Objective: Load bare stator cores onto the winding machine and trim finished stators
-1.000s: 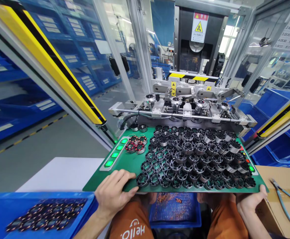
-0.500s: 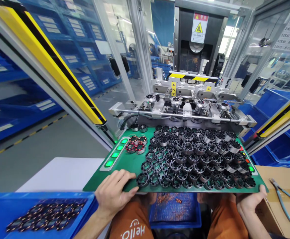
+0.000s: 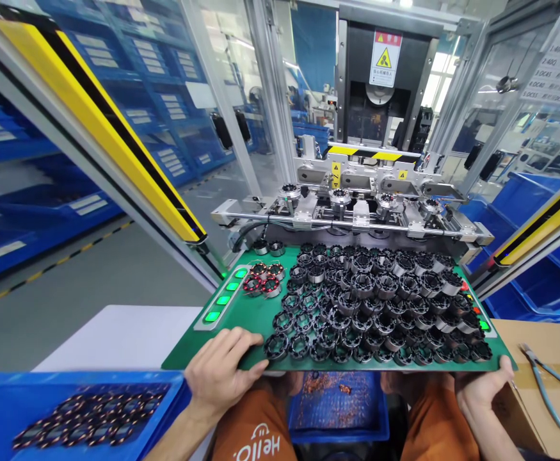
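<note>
My left hand (image 3: 224,371) lies on the front edge of a green tabletop (image 3: 236,326), thumb apart from the bent fingers, holding nothing. Just right of its fingertips, rows of black-and-silver motor stator cores (image 3: 363,285) begin, partly stacked. At the tabletop's front right corner is my right hand (image 3: 484,387), thumb up against the edge and fingers hidden below. A few stators wound with reddish copper wire (image 3: 271,286) sit at the left, beside lit green buttons (image 3: 223,299). Behind, a machine with a metal rail (image 3: 361,221) carries several cores on its spindles (image 3: 340,197).
A blue bin (image 3: 169,390) at lower left holds copper-wound stators. Between my knees, a blue tray (image 3: 337,429) contains copper scraps. Pliers (image 3: 541,378) lie on a cardboard box (image 3: 514,333) at right. Yellow-and-black posts (image 3: 116,147) flank the machine.
Both hands stay where they were on the tabletop. Only a slight shift of the camera shows.
</note>
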Available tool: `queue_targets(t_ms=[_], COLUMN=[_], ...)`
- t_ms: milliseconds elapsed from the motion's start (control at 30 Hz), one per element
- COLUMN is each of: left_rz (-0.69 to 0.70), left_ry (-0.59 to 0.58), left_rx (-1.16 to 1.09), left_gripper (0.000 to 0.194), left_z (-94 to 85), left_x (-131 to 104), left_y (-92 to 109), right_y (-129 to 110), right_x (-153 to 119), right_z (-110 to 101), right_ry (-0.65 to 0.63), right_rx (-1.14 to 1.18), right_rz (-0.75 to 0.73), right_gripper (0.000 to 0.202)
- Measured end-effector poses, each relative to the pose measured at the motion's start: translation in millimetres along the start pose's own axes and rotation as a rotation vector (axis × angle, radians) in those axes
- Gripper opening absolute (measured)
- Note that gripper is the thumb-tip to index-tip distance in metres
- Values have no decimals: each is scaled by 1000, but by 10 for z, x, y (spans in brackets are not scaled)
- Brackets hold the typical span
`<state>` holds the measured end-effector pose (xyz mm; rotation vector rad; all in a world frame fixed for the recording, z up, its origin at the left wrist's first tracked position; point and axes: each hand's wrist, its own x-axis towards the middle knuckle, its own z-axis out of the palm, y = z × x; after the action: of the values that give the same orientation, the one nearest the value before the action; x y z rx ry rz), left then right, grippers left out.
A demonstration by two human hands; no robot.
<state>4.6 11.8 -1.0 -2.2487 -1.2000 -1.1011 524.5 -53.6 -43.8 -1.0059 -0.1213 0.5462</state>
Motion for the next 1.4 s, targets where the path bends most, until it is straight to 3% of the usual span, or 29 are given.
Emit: queue_targets(t_ms=[100,1400], left_rz=[-5,27], left_ry=[2,1], left_rx=[-4,26], left_gripper=[57,57], left_z=[5,-4], left_x=[-7,24], left_y=[-9,15], right_y=[-21,-5], right_x=[-52,-1], right_z=[49,16], right_ry=[72,79], right_rx=[-42,-44], right_rz=[-20,-28], right_gripper=[73,71])
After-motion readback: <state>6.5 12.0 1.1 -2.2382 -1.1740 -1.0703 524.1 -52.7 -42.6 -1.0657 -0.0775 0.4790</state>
